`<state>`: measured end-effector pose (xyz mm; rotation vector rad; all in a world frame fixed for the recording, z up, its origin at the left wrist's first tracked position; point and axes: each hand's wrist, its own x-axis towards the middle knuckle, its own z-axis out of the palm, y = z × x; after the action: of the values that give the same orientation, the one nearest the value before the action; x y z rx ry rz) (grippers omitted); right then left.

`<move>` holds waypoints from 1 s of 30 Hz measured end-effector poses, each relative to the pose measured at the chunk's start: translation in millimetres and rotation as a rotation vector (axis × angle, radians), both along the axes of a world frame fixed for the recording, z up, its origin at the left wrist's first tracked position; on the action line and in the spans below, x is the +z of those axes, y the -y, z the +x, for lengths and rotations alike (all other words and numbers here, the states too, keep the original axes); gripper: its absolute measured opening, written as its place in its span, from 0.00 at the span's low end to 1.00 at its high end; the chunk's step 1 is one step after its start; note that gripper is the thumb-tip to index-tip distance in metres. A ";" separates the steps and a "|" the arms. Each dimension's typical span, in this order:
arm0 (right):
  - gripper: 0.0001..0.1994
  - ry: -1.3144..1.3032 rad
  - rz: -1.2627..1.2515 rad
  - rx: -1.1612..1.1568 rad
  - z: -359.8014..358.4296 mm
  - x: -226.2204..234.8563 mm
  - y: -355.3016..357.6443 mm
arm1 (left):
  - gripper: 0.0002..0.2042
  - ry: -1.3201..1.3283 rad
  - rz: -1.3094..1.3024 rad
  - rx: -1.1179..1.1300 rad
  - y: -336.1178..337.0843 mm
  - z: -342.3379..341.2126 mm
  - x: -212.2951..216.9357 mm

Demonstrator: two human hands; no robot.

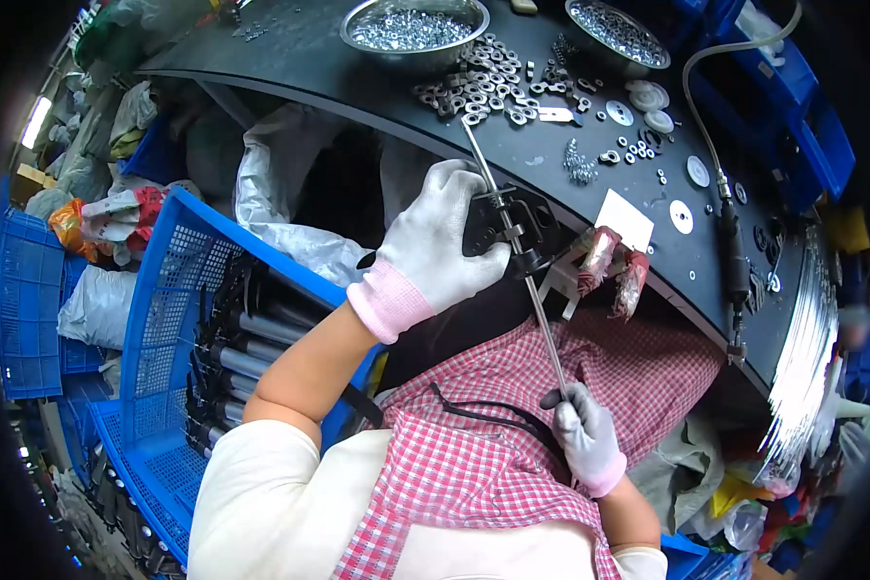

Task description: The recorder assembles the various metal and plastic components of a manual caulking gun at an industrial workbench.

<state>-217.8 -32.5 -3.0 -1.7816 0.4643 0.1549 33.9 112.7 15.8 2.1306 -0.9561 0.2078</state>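
Beside the worktop (300, 58), the rod (545, 329) already runs through the bracket (539, 220); left grip (433, 227) clasps the bracket, right grip (588, 438) pinches the rod lower down; securing it seems left.

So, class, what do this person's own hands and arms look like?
The left hand and right hand wear whitish-grey gloves with pink cuffs; the right glove's fingertips look darker grey. Short cream sleeves leave both forearms uncovered.
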 end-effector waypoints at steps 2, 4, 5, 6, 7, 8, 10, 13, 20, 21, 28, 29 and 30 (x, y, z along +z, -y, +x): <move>0.15 -0.064 -0.022 0.038 4.5 5.9 -2.7 | 0.24 -0.072 0.014 -0.034 -0.7 7.4 -5.5; 0.16 -0.071 0.054 0.033 4.0 6.1 -3.8 | 0.22 -0.172 0.036 -0.077 -0.5 10.8 -2.1; 0.17 -0.064 0.079 0.039 4.8 9.0 -4.8 | 0.22 -0.168 0.033 -0.076 -0.6 12.3 -0.6; 0.20 0.021 -0.025 0.090 4.6 8.0 -4.3 | 0.21 -0.135 0.033 -0.085 -1.4 14.2 0.4; 0.20 0.024 -0.026 0.090 3.4 11.6 -3.7 | 0.21 -0.104 0.034 -0.095 -3.2 15.7 1.8; 0.21 -0.013 0.025 0.081 1.3 18.5 -2.1 | 0.19 -0.044 -0.002 -0.081 -4.8 18.0 4.3; 0.23 -0.047 0.028 0.079 -5.0 16.2 4.6 | 0.18 0.022 -0.063 -0.046 -10.7 28.4 9.9; 0.20 0.082 -0.250 0.087 -11.3 10.6 9.8 | 0.16 0.011 -0.120 0.017 -17.9 36.9 17.2; 0.10 0.317 -0.670 -0.066 -34.4 -23.1 38.0 | 0.14 0.135 -0.143 0.226 -36.5 50.9 20.4; 0.09 0.380 -0.713 -0.070 -37.3 -25.1 40.8 | 0.14 0.127 -0.138 0.246 -41.9 53.7 20.7; 0.08 0.393 -0.341 0.003 -7.6 3.7 18.5 | 0.12 0.064 -0.242 0.110 -33.2 35.1 24.3; 0.11 0.170 -0.160 0.009 0.1 16.8 12.4 | 0.13 0.117 -0.234 0.050 -27.1 28.0 23.9; 0.13 0.103 -0.108 0.000 8.3 21.6 8.8 | 0.14 0.151 -0.221 0.030 -23.1 22.8 22.2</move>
<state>-209.5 -41.3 18.6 -1.8856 0.4050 0.0387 56.7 135.7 38.1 1.9480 -0.9410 0.4733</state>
